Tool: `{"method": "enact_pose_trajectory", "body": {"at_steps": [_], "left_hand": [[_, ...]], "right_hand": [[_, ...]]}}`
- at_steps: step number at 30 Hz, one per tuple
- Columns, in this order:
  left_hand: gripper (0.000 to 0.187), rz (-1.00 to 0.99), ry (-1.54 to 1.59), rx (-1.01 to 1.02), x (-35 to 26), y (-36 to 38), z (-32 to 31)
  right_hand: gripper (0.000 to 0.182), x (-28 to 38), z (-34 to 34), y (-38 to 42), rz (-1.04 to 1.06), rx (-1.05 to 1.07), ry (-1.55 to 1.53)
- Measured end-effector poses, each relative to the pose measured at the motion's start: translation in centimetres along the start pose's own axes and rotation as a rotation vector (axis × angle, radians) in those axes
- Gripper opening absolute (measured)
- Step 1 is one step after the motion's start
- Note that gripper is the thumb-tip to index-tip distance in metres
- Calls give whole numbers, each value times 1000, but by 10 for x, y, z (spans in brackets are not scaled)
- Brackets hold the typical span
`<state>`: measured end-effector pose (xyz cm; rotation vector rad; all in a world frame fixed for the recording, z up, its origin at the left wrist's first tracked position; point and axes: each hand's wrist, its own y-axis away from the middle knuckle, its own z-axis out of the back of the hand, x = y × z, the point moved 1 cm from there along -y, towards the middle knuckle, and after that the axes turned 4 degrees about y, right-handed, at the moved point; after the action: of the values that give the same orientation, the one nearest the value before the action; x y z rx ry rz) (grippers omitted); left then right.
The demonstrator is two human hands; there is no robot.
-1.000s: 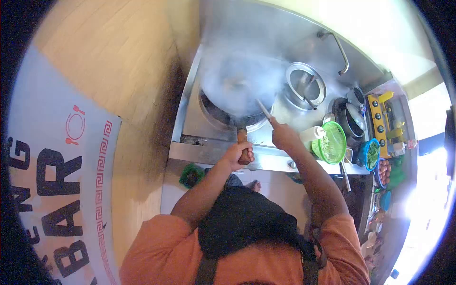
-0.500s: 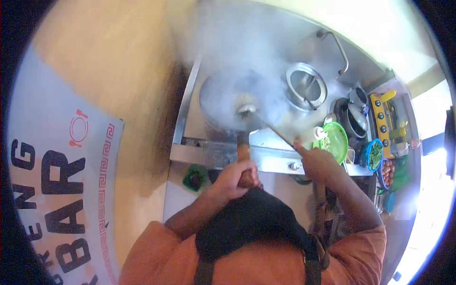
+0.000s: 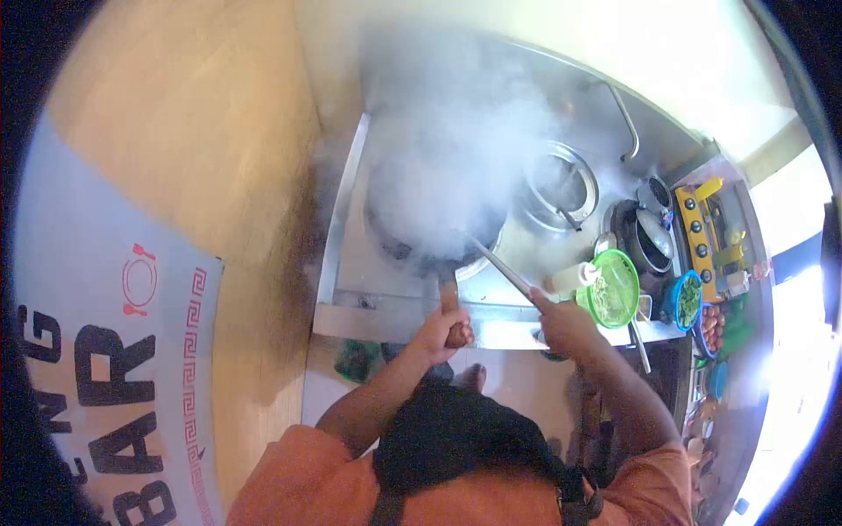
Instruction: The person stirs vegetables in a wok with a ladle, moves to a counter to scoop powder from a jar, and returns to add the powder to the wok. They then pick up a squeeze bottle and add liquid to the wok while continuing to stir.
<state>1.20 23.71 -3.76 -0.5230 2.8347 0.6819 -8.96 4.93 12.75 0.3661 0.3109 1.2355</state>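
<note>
My left hand is wrapped around the wooden handle of a dark wok on the stove top. Thick white steam hides most of the wok and its contents. Gripped in my right hand is the long shaft of a ladle, which slants down into the wok. Its head is lost in the steam. Close by my right hand are a white squeeze bottle and a green basket holding pale strands.
Behind and to the right sits a metal burner ring, with a bent tap above it. Farther right are a lidded pot, a blue basket of leafy greens, reddish round items and a yellow burner unit.
Steam has thickened over the wok, covering the ladle's head that showed before. Both hands keep their grips, and the right hand sits slightly lower in view. The camera view has shifted a little.
</note>
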Motion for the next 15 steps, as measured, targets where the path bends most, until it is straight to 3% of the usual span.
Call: {"method": "enact_pose_trajectory", "body": {"at_steps": [6, 9, 13, 14, 15], "left_hand": [[12, 10, 9, -33, 2, -7, 35], [12, 58, 25, 26, -3, -8, 32], [15, 73, 21, 2, -1, -16, 32], [16, 70, -6, -15, -1, -16, 32], [17, 66, -34, -31, -3, -17, 31]], "right_hand": [[56, -8, -21, -62, -98, -211, -315], [57, -6, -15, -104, -96, -320, -325], [59, 16, -6, -164, -50, -266, -131], [60, 19, -10, -169, -32, -126, -109], [60, 17, -12, -159, -41, -132, -113]]}}
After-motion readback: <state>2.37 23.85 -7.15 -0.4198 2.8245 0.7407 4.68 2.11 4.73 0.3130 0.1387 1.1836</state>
